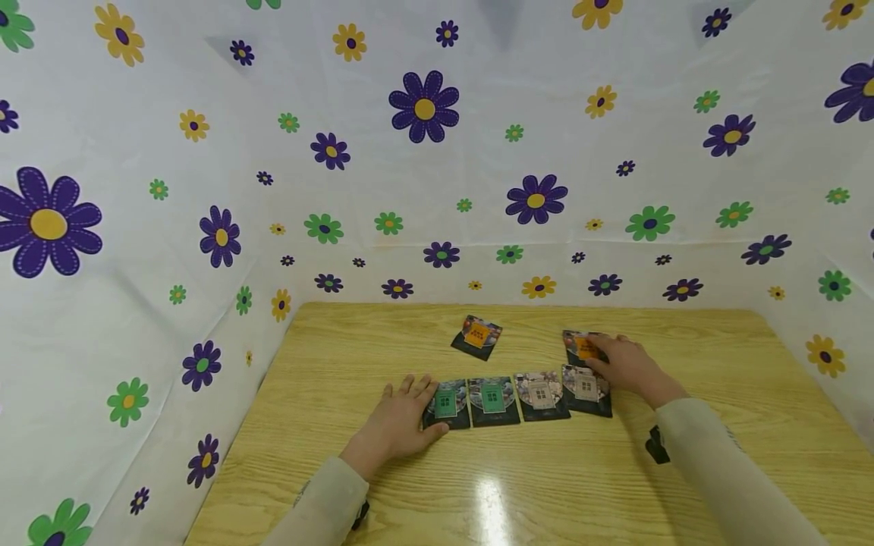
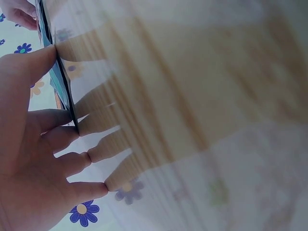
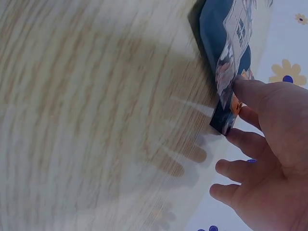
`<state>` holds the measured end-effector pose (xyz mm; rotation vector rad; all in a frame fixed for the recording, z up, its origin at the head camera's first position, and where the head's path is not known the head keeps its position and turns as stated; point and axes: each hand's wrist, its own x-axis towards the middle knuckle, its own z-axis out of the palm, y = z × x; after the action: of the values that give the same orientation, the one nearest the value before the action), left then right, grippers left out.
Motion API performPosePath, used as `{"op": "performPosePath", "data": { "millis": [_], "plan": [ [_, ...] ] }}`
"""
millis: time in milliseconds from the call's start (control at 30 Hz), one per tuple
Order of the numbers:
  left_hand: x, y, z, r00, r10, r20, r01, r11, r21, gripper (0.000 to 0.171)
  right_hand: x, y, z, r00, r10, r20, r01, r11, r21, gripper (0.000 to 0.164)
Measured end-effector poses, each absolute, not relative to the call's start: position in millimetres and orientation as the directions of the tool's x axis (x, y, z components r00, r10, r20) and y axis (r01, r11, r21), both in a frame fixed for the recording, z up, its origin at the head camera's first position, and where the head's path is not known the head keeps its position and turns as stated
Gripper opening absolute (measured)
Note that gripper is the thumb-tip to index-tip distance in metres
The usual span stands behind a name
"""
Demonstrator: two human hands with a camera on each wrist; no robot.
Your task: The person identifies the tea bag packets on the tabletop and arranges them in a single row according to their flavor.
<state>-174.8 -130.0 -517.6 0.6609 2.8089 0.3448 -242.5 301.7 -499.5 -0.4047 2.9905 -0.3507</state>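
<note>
Four small square packets lie in a row: two with green labels, the left one (image 1: 446,406) and its neighbour (image 1: 493,402), then two with beige labels, one inner (image 1: 542,396) and one at the right end (image 1: 587,393). My left hand (image 1: 398,419) rests flat with spread fingers, its thumb and fingertips against the left green packet's edge. An orange-labelled packet (image 1: 576,346) lies just behind the right beige one, partly hidden by my right hand (image 1: 631,369). Thumb and fingertips of that hand touch it, loosely extended, in the right wrist view, the thumb beside the beige packet (image 3: 240,29).
A second orange-labelled packet (image 1: 476,336) lies apart, turned slightly, behind the row. The pale wood table (image 1: 328,356) ends at a white cloth wall (image 1: 478,167) with printed flowers. Dark straps or devices show under both sleeves, one by the right forearm (image 1: 710,455).
</note>
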Motion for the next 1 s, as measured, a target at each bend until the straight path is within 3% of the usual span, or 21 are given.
{"op": "performPosePath", "data": {
  "millis": [400,700,1000],
  "plan": [
    [-174.8,-130.0,-519.7,-0.87,0.463,-0.169,0.409,0.869,0.278,0.083,-239.6,309.4,-498.1,-0.964,-0.254,-0.077,-0.227,0.94,-0.253,0.057],
    [-176.1,-130.0,-519.1,-0.87,0.46,-0.178,0.403,0.871,0.279,0.084,-241.3,303.6,-502.9,-0.969,-0.225,-0.098,-0.194,0.947,-0.254,0.078],
    [-175.7,-129.9,-518.2,-0.87,0.458,-0.183,0.402,0.873,0.275,0.084,-241.3,298.1,-505.8,-0.97,-0.222,-0.102,-0.189,0.947,-0.26,0.089]
  ]
}}
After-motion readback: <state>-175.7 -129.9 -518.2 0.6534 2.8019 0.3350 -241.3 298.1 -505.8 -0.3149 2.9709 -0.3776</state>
